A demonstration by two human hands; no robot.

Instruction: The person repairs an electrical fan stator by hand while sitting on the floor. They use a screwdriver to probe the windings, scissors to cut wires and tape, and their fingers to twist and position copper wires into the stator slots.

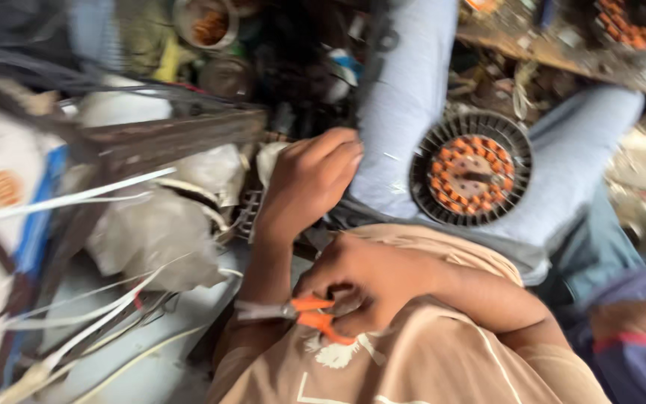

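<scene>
— While the right hand [368,288] is gripping orange-handled scissors [300,313] at lower centre, what's the left hand [308,183] doing?
— Curling, fingers narrow, over clutter; contents hidden. Scissors look light and rigid, best held by the loops.

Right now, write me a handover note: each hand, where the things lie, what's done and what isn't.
Right hand: closed around orange-handled scissors, blades pointing left, held over the tan shirt.
Left hand: fingers curled, reaching into the clutter by the pale wrapped bundle; the blur hides whether it grips anything.
Round motor stator with copper windings rests on the lap, on the grey-blue trousers, untouched by either hand.
White strips trail across the left side.
Done: scissors in hand. Not shown: any cut under way; the blades touch nothing visible.
</scene>
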